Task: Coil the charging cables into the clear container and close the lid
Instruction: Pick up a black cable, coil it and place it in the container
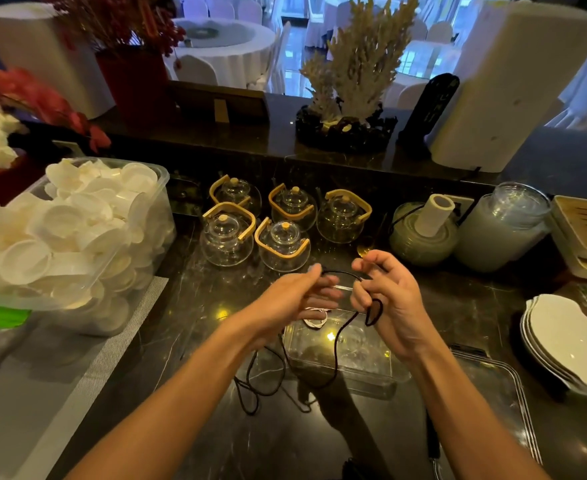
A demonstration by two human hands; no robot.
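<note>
A dark marble counter (pixel 188 327) with pale veining fills the near ground and reflects small warm lights. A raised dark ledge (pixel 250 140) runs along its far edge, carrying a pale coral ornament (pixel 357 64) on a dark base at centre and red foliage (pixel 118 26) at far left. Two white columns (pixel 513 88) stand at the far left and far right. Beyond the ledge lies a dining hall with round tables (pixel 222 43) under white cloths and white-covered chairs (pixel 195 69), lit bluish by tall windows (pixel 434 46) at the far side.
</note>
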